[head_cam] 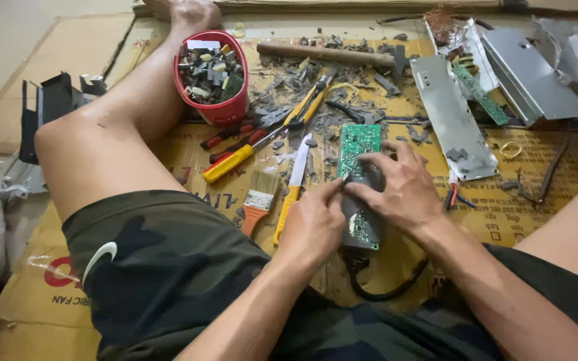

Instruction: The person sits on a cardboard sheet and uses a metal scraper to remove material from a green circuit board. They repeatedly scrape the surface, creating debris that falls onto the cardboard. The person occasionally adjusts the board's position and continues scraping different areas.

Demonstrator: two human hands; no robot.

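A green circuit board (358,142) sticks out of a grey metal case (361,220) lying on cardboard between my legs. My right hand (396,187) presses down on the case and board, fingers spread over them. My left hand (312,220) is at the case's left edge, fingers pinched on a small dark tool or part near the board; what it grips is too small to tell. A black cable (382,287) runs from the case's near end.
A red bucket (219,110) of parts stands at the upper left. A hammer (329,53), yellow-handled pliers (302,107), a knife (296,180), a paintbrush (259,200) and screwdrivers (235,144) lie near. Metal panels (449,113) and another board (479,93) sit at right.
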